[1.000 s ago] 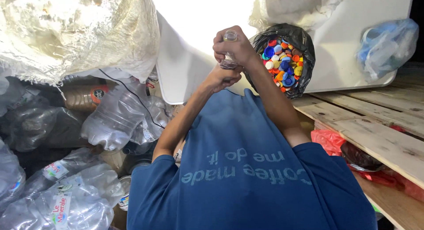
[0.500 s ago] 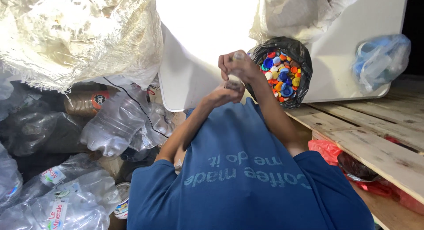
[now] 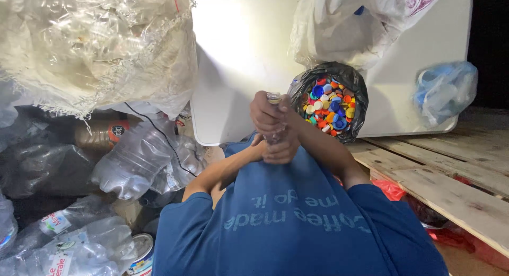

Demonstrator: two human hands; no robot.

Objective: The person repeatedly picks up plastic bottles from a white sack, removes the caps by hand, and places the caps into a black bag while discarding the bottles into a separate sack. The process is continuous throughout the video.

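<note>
Both hands lowered toward chest, right hand [image 3: 268, 114] and left hand [image 3: 280, 149] clenched around clear bottle [image 3: 274, 100], black bag of caps [image 3: 330, 101] at 2 o'clock.

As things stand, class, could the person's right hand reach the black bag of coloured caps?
Probably yes: the right hand grips a clear bottle just beside the black bag of caps, with nothing between them.

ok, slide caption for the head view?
Both hands grip a clear plastic bottle beside a black bag of coloured caps.
</note>
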